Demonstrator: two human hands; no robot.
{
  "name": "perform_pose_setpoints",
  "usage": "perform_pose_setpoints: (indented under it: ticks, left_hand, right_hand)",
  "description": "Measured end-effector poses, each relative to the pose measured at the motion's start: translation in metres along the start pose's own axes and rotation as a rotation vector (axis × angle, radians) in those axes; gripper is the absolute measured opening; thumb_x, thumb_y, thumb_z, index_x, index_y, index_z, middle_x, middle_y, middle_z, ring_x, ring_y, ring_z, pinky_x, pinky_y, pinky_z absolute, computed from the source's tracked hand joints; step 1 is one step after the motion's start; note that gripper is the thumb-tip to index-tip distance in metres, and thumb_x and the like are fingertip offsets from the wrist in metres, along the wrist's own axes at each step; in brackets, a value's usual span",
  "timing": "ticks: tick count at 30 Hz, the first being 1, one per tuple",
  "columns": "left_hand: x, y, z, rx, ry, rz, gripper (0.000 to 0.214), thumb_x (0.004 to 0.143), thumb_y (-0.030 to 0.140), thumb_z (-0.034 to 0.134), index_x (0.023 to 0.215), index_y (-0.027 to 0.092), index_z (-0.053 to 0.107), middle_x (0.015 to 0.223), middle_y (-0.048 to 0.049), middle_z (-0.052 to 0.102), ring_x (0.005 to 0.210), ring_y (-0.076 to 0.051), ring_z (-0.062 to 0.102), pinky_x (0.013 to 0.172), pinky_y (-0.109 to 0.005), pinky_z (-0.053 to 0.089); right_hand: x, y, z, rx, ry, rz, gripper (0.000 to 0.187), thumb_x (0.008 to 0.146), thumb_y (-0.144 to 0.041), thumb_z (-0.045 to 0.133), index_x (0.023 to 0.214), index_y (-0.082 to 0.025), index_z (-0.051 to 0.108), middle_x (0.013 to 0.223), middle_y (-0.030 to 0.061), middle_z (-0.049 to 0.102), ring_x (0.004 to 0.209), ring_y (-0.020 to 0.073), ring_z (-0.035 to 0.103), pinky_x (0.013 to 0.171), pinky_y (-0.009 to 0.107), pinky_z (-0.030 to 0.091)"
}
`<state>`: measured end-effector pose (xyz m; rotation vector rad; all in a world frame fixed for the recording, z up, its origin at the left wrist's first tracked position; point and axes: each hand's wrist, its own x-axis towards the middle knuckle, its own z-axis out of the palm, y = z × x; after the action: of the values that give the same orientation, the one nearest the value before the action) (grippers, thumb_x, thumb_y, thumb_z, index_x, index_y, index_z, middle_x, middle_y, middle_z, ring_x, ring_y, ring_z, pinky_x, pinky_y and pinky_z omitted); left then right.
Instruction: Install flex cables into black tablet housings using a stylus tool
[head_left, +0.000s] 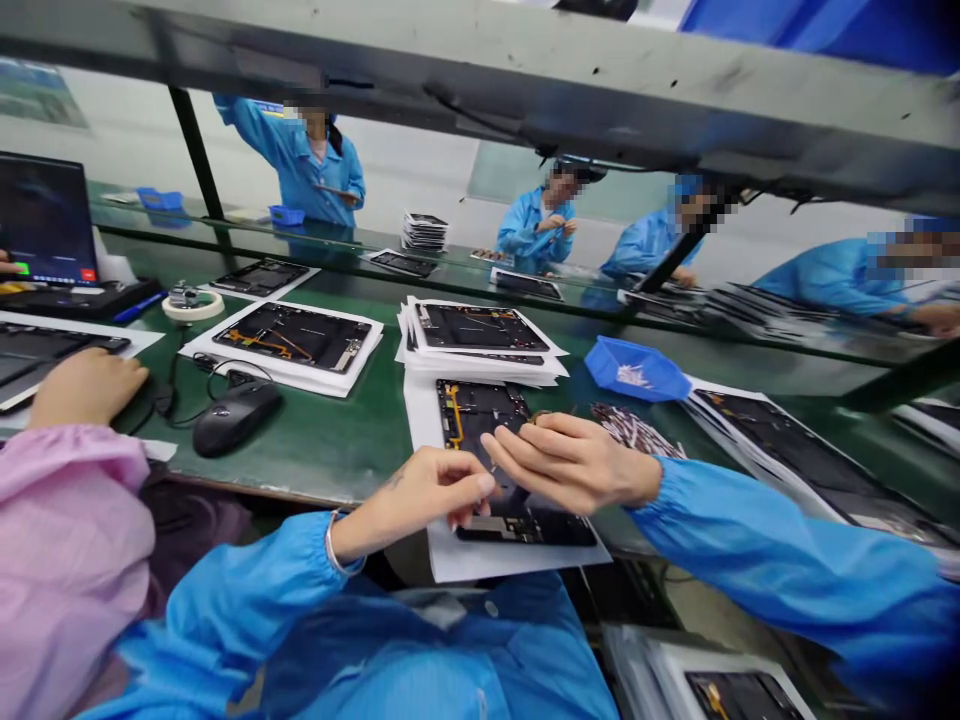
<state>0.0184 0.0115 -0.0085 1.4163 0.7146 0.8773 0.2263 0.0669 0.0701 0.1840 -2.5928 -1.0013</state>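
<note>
A black tablet housing with an orange flat cable lies on white paper in front of me. Over its near left part my left hand hovers, thumb and fingertips closed together; whatever they pinch is hidden or too small to name. My right hand is above the housing's right side with its fingers bent in a pinch. A small thin dark piece shows by its fingertips, too blurred to name. The two hands are close but apart. Beside my right hand lies a pile of thin brown-and-white strips.
Behind the housing sits a stack of housings with paper. A blue bin holds small pale pieces. To the left are a black mouse, a tape roll and a co-worker's hand. A shelf beam crosses overhead.
</note>
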Motion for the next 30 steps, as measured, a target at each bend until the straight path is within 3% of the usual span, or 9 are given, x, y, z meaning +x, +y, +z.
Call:
perform_pose_setpoints:
  ticks: [4, 8, 11, 14, 18, 23, 26, 28, 30]
  left_hand:
    - [-0.004, 0.013, -0.007, 0.306, 0.102, 0.087, 0.026, 0.092, 0.035, 0.053, 0.077, 0.015, 0.061, 0.067, 0.0022, 0.058, 0.057, -0.008, 0.049, 0.054, -0.02, 0.036]
    - [-0.011, 0.029, -0.022, 0.731, 0.232, 0.228, 0.025, 0.095, 0.023, 0.049, 0.072, 0.016, 0.056, 0.065, 0.0054, 0.048, 0.062, -0.008, 0.042, 0.06, -0.022, 0.03]
    - [-0.011, 0.03, -0.027, 0.719, 0.242, 0.234, 0.025, 0.095, 0.022, 0.049, 0.071, 0.016, 0.054, 0.065, 0.0064, 0.047, 0.061, -0.007, 0.041, 0.06, -0.022, 0.03]
    - [-0.009, 0.027, -0.025, 0.615, 0.277, 0.236, 0.024, 0.095, 0.026, 0.051, 0.075, 0.017, 0.058, 0.069, 0.0059, 0.053, 0.066, -0.008, 0.046, 0.062, -0.021, 0.033]
    - [-0.006, 0.023, -0.022, 0.535, 0.299, 0.222, 0.024, 0.094, 0.031, 0.052, 0.077, 0.016, 0.062, 0.071, 0.004, 0.057, 0.069, -0.01, 0.05, 0.064, -0.021, 0.035]
    - [-0.004, 0.02, -0.024, 0.541, 0.282, 0.198, 0.027, 0.093, 0.033, 0.053, 0.074, 0.016, 0.061, 0.067, 0.0034, 0.055, 0.064, -0.01, 0.048, 0.061, -0.021, 0.034]
    - [-0.005, 0.022, -0.028, 0.619, 0.257, 0.2, 0.026, 0.094, 0.03, 0.05, 0.075, 0.016, 0.06, 0.068, 0.0031, 0.056, 0.065, -0.011, 0.048, 0.062, -0.022, 0.034]
    - [-0.008, 0.026, -0.028, 0.715, 0.208, 0.214, 0.023, 0.094, 0.024, 0.05, 0.074, 0.016, 0.058, 0.069, 0.0033, 0.055, 0.065, -0.01, 0.048, 0.062, -0.022, 0.033]
    - [-0.011, 0.031, -0.026, 0.826, 0.14, 0.244, 0.02, 0.092, 0.017, 0.051, 0.072, 0.016, 0.055, 0.068, 0.0042, 0.051, 0.063, -0.009, 0.044, 0.061, -0.022, 0.031]
  right_hand:
    - [-0.006, 0.0, -0.002, 0.136, 0.041, 0.208, 0.027, 0.1, -0.016, 0.05, 0.126, -0.018, 0.059, 0.101, 0.0088, 0.075, 0.082, 0.0188, 0.066, 0.067, 0.032, 0.052]
    - [-0.012, 0.001, -0.012, 0.25, 0.19, 0.635, 0.025, 0.096, -0.02, 0.061, 0.121, -0.022, 0.061, 0.099, 0.0092, 0.073, 0.083, 0.0214, 0.065, 0.071, 0.036, 0.052]
    - [-0.014, 0.0, -0.019, 0.379, 0.25, 0.903, 0.006, 0.095, -0.023, 0.062, 0.094, -0.024, 0.068, 0.083, 0.0047, 0.07, 0.072, 0.0195, 0.063, 0.064, 0.033, 0.05]
    - [-0.01, -0.006, -0.018, 0.65, 0.161, 1.028, 0.022, 0.096, -0.032, 0.061, 0.077, -0.021, 0.066, 0.072, 0.0026, 0.067, 0.065, 0.0169, 0.061, 0.058, 0.029, 0.047]
    - [-0.001, -0.014, -0.01, 0.835, 0.089, 1.061, 0.031, 0.097, -0.04, 0.058, 0.077, -0.019, 0.069, 0.072, 0.0035, 0.066, 0.066, 0.0161, 0.061, 0.061, 0.028, 0.047]
    - [0.006, -0.014, -0.007, 0.711, 0.138, 0.984, 0.026, 0.099, -0.031, 0.055, 0.079, -0.018, 0.067, 0.072, 0.004, 0.064, 0.067, 0.0163, 0.059, 0.061, 0.028, 0.046]
    - [0.007, -0.01, -0.01, 0.446, 0.183, 0.819, 0.016, 0.099, -0.02, 0.051, 0.099, -0.017, 0.067, 0.075, 0.0051, 0.063, 0.069, 0.0182, 0.055, 0.063, 0.03, 0.046]
    - [0.008, -0.007, -0.011, 0.323, 0.112, 0.668, 0.024, 0.097, -0.011, 0.048, 0.116, -0.014, 0.063, 0.078, 0.0062, 0.063, 0.07, 0.0199, 0.053, 0.063, 0.032, 0.046]
    - [0.009, -0.006, -0.01, 0.306, -0.023, 0.538, 0.031, 0.091, -0.003, 0.048, 0.116, -0.012, 0.063, 0.077, 0.0062, 0.061, 0.07, 0.0208, 0.051, 0.061, 0.031, 0.045]
